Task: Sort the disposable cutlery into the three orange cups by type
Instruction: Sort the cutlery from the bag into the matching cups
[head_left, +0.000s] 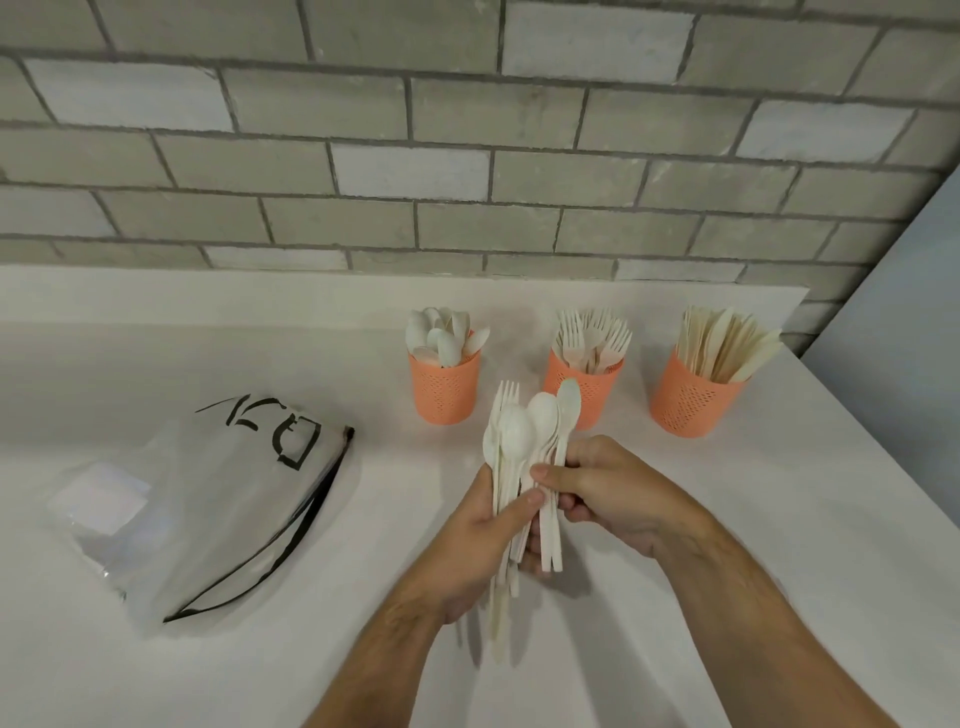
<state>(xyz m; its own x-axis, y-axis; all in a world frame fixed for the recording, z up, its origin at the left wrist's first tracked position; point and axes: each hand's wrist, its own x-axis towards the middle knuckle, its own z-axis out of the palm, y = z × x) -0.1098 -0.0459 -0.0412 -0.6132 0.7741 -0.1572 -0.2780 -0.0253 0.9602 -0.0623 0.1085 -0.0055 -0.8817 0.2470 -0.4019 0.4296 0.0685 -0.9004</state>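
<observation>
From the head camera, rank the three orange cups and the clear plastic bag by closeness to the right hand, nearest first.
From the right hand:
1. Orange perforated cup of forks, just beyond the hand, middle of the row.
2. Orange perforated cup of spoons, left of the row; orange perforated cup of knives, on the right. Too close to call.
3. Clear plastic bag with black lettering, far left on the counter.

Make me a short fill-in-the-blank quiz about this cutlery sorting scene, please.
1. The left cup is filled with ____.
2. The right cup holds only ____.
3. All three cups are coloured ____.
4. The plastic bag lies to the ____ of the cups, while the left hand and right hand grip a bundle of cutlery.

Missing words: spoons; knives; orange; left
</observation>
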